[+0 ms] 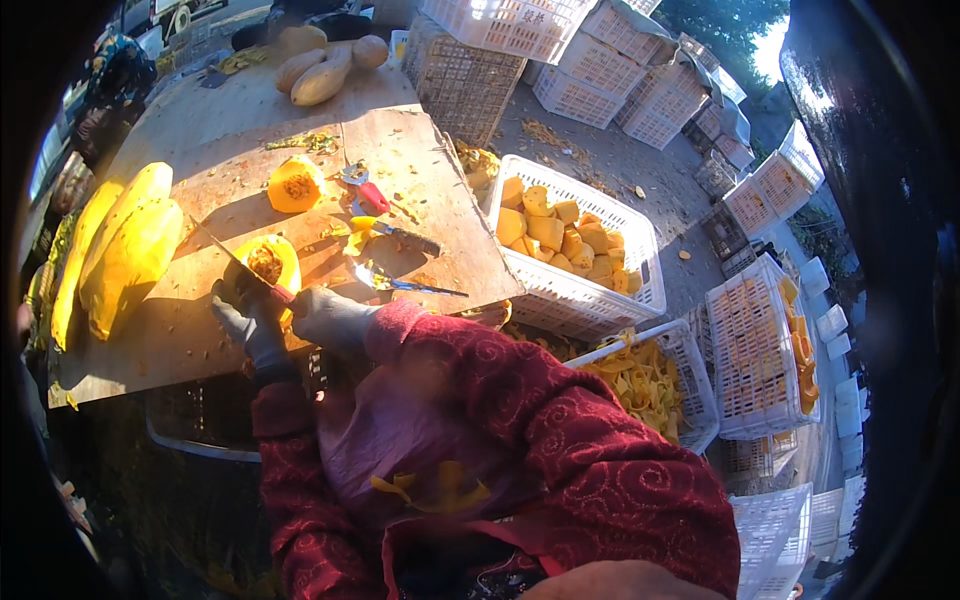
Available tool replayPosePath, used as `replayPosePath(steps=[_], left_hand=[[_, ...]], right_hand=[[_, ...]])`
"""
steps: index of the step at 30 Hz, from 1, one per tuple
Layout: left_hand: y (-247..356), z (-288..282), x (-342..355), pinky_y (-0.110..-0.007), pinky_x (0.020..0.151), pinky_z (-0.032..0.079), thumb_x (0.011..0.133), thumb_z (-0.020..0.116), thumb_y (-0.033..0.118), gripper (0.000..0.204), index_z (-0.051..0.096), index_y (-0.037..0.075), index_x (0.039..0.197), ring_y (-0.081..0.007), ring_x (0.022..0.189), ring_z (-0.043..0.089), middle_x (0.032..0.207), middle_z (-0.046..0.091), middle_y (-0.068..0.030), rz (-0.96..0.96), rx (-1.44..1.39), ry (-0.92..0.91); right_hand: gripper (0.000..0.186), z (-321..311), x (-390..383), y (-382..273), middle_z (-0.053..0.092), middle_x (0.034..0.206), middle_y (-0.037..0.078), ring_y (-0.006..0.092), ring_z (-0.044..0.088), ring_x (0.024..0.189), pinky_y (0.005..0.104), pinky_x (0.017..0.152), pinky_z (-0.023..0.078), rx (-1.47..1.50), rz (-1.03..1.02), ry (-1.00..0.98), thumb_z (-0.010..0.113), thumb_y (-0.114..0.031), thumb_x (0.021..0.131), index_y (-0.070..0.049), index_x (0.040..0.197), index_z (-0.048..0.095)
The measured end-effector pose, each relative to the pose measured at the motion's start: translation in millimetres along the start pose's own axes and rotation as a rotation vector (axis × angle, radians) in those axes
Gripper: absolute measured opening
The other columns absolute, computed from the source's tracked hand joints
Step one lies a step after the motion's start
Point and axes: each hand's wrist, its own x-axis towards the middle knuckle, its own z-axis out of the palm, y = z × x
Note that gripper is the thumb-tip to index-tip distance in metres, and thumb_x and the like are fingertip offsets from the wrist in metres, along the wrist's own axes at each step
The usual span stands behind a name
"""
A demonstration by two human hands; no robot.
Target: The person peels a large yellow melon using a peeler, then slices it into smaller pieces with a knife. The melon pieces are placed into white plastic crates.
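Observation:
My right hand (335, 318), in a grey glove, is closed round the reddish handle of a knife (222, 243). Its long blade points up and left across a cut pumpkin piece (284, 255) with an open seed cavity. My left hand (245, 318), gloved too, grips the near left side of that piece; its fingers are partly in shadow. Farther back lies another cut pumpkin piece (296, 186), hollow side up. Several peeled yellow pumpkins (135, 250) rest to the left of my hands.
A red-handled peeler (371, 196), a dark-handled tool (410, 239) and a blue-handled tool (428, 288) lie on the wooden table (230, 130). Unpeeled pumpkins (322, 80) sit at its far end. Right stand a crate of chunks (648, 240) and a crate of peels (704, 390).

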Motion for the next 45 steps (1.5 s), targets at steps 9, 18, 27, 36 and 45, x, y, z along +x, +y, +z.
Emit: replayPosePath(steps=[9, 18, 27, 36, 45], left_hand=[[8.5, -5.0, 12.0, -0.036, 0.105, 0.041, 0.088, 0.050, -0.005, 0.054, 0.036, -0.001, 0.140, -0.0253, 0.123, 0.049, 0.139, 0.046, -0.0156, -0.136, -0.152, -0.036], [45.6, -15.3, 2.2, -0.031, 0.083, 0.050, 0.087, 0.063, 0.007, 0.038, 0.049, 0.003, 0.121, -0.0175, 0.095, 0.058, 0.112, 0.058, -0.0085, -0.100, -0.262, 0.158], [33.7, -20.0, 13.6, -0.028, 0.064, 0.053, 0.084, 0.059, -0.001, 0.029, 0.056, 0.007, 0.111, -0.0143, 0.077, 0.061, 0.095, 0.061, -0.0032, -0.291, -0.493, 0.263], [-21.6, -45.3, 24.5, -0.028, 0.060, 0.050, 0.083, 0.062, 0.010, 0.007, 0.062, 0.005, 0.087, -0.0153, 0.064, 0.057, 0.077, 0.059, -0.0026, -0.202, -0.770, 0.177], [-20.2, -50.8, 25.2, -0.032, 0.074, 0.052, 0.083, 0.058, 0.022, 0.025, 0.061, 0.005, 0.101, -0.0211, 0.084, 0.061, 0.095, 0.062, -0.0072, -0.330, -0.838, 0.221]], right_hand=[[0.021, -3.6, 15.2, 4.0, 0.057, 0.059, 0.005, 0.0162, 0.056, 0.051, 0.0329, 0.046, 0.043, 0.215, 0.078, -0.035, 0.056, -0.019, 0.083, 0.000, 0.076, 0.063], [0.022, -29.2, 17.4, 22.9, 0.056, 0.071, 0.000, 0.0086, 0.048, 0.047, 0.0255, 0.039, 0.037, 0.704, 0.190, -0.308, 0.066, -0.021, 0.088, -0.002, 0.099, 0.067], [0.022, -38.7, 17.5, 27.0, 0.036, 0.064, -0.010, 0.0002, 0.029, 0.045, 0.0202, 0.040, 0.022, 0.914, 0.315, -0.365, 0.059, -0.020, 0.096, -0.002, 0.108, 0.061], [0.032, -35.4, 38.2, 73.7, 0.041, 0.078, -0.004, 0.0060, 0.038, 0.053, 0.0214, 0.044, 0.029, 1.522, 0.097, -0.907, 0.042, -0.016, 0.100, 0.005, 0.123, 0.047], [0.031, -35.5, 22.0, 54.4, 0.043, 0.074, -0.004, 0.0061, 0.038, 0.050, 0.0221, 0.041, 0.028, 1.248, 0.201, -0.574, 0.039, -0.019, 0.101, 0.003, 0.121, 0.049]])
